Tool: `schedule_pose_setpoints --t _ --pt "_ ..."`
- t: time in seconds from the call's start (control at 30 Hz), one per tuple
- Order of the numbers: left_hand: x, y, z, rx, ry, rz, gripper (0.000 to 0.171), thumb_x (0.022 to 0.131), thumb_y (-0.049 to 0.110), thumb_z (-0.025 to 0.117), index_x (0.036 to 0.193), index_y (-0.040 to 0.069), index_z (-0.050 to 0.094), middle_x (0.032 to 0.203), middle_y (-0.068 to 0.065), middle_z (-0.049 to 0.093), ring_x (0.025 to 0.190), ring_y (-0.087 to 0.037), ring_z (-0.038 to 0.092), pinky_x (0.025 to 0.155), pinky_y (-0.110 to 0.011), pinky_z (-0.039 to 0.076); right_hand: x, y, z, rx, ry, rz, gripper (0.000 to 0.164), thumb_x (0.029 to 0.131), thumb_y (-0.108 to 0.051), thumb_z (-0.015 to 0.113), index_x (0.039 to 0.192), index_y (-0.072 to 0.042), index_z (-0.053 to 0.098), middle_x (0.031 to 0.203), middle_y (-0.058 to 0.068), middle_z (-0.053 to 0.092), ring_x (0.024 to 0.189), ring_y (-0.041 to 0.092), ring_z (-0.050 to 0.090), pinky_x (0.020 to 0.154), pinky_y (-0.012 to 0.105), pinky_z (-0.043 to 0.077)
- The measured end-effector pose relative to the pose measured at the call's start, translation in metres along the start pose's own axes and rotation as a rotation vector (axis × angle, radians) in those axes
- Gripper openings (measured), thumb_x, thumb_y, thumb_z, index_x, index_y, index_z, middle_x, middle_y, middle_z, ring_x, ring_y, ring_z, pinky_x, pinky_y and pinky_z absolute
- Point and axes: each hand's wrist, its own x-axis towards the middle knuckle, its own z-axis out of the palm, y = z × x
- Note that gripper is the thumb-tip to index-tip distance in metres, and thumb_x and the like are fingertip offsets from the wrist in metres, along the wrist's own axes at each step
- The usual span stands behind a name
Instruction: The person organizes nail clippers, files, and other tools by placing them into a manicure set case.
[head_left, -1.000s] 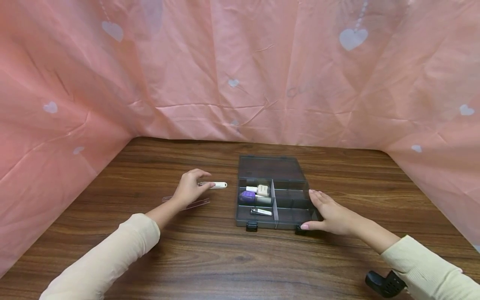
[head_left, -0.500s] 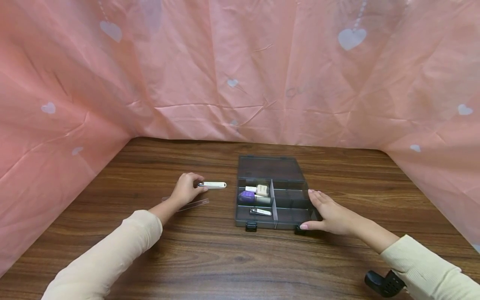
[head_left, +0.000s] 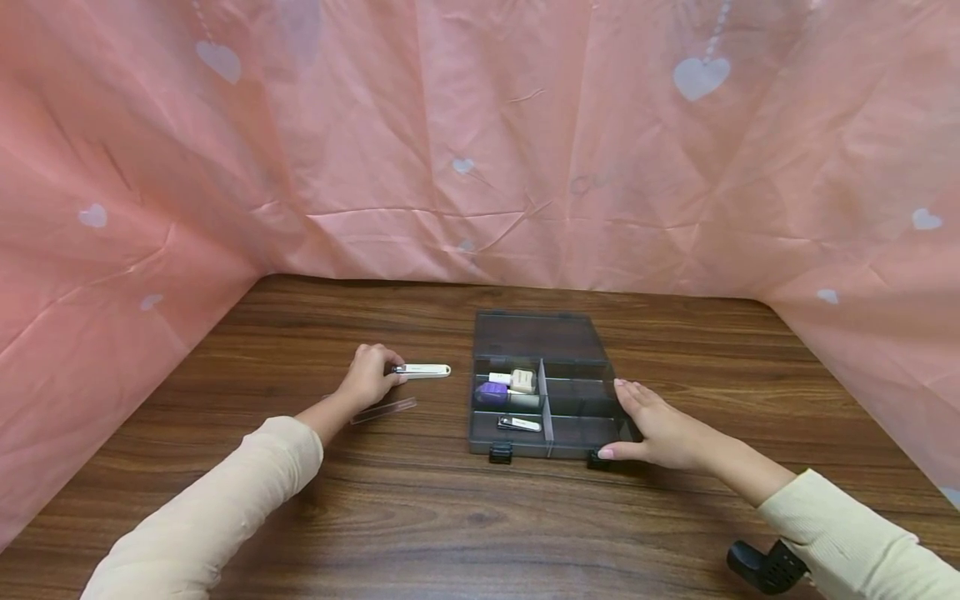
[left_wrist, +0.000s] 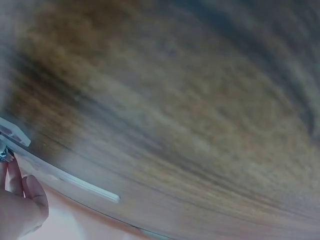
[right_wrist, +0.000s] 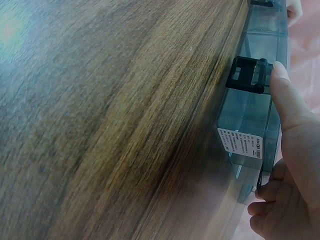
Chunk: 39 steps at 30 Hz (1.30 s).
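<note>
In the head view my left hand [head_left: 367, 375] pinches the near-left end of a long white nail clipper [head_left: 426, 371] lying low over the table. The left wrist view catches that hand only at its lower left edge. My right hand [head_left: 663, 429] holds the right side of a dark see-through organizer box [head_left: 536, 335], its lid laid back. From the right wrist I see my thumb [right_wrist: 286, 95] against the box's front beside a black latch [right_wrist: 249, 75]. Inside, on the left, lie a cream nail polish bottle [head_left: 522, 381], a purple nail polish bottle [head_left: 492, 394] and a smaller nail clipper [head_left: 519, 424].
Clear plastic strips [head_left: 384, 411] lie on the wooden table [head_left: 450, 525] near my left wrist. Pink curtains [head_left: 517, 142] with white hearts surround the tabletop. A black device [head_left: 767, 568] sits by my right sleeve. The box's right-hand compartments show no contents.
My left fingers have shifted back to the left end of the white nail clipper and closed on it. The right hand has stayed at the box.
</note>
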Motion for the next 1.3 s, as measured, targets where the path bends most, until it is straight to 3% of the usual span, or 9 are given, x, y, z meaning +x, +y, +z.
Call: schedule_pose_setpoints --t 0.33,0.7,0.87,0.93,1.0,1.13,1.3 --pt "-0.002 -0.003 -0.005 -0.033 -0.012 0.059 0.018 0.081 0.012 0.07 0.093 -0.002 0.068 0.1 -0.017 0.068 0.101 -0.034 0.053 0.091 -0.047 0.04 0.0 0.0 0.0 0.001 -0.003 0.005 0.106 0.077 -0.061 0.061 0.14 0.014 0.021 0.145 0.034 0.023 0.134 0.052 0.018 0.104 0.063 0.023" --pt "-0.002 -0.005 -0.009 -0.071 0.057 0.131 0.014 0.08 0.012 0.071 0.089 0.001 0.068 0.091 -0.014 0.068 0.088 -0.028 0.054 0.081 -0.042 0.043 0.0 0.0 0.0 0.003 0.003 -0.007 0.104 0.077 -0.059 0.063 0.139 0.015 0.022 0.145 0.035 0.023 0.133 0.053 0.019 0.104 0.063 0.024" --pt "-0.005 -0.005 -0.015 -0.176 0.075 0.196 0.017 0.081 0.018 0.071 0.086 0.002 0.068 0.083 -0.009 0.067 0.072 -0.016 0.054 0.066 -0.028 0.044 0.0 0.0 0.0 -0.008 0.01 -0.009 0.105 0.077 -0.059 0.063 0.139 0.015 0.022 0.144 0.035 0.024 0.133 0.052 0.02 0.104 0.063 0.024" --pt "-0.006 -0.003 -0.019 -0.217 0.075 0.208 0.017 0.082 0.018 0.07 0.086 0.001 0.068 0.079 -0.009 0.067 0.062 -0.012 0.054 0.056 -0.025 0.045 0.0 0.0 0.0 -0.01 0.012 -0.008 0.105 0.077 -0.059 0.063 0.139 0.015 0.023 0.144 0.035 0.024 0.133 0.052 0.02 0.104 0.062 0.024" --pt "-0.006 -0.001 -0.022 -0.223 0.073 0.192 0.017 0.083 0.017 0.069 0.087 0.001 0.068 0.081 -0.01 0.068 0.061 -0.01 0.057 0.054 -0.025 0.048 0.0 0.0 0.0 -0.01 0.012 -0.005 0.105 0.077 -0.059 0.063 0.139 0.015 0.022 0.145 0.035 0.024 0.133 0.052 0.02 0.104 0.062 0.024" --pt "-0.009 0.005 -0.028 -0.179 0.07 0.135 0.014 0.083 0.01 0.068 0.092 0.0 0.068 0.089 -0.014 0.07 0.076 -0.021 0.064 0.069 -0.036 0.053 0.0 -0.001 0.0 -0.007 0.008 -0.001 0.105 0.077 -0.059 0.062 0.14 0.014 0.022 0.145 0.035 0.023 0.133 0.052 0.019 0.104 0.062 0.024" --pt "-0.012 0.009 -0.029 -0.191 0.089 0.143 0.016 0.082 0.009 0.068 0.095 -0.001 0.068 0.093 -0.015 0.07 0.088 -0.027 0.064 0.079 -0.042 0.053 0.001 0.0 0.001 0.001 0.001 0.005 0.106 0.077 -0.06 0.062 0.14 0.013 0.021 0.145 0.034 0.023 0.134 0.052 0.019 0.105 0.062 0.023"
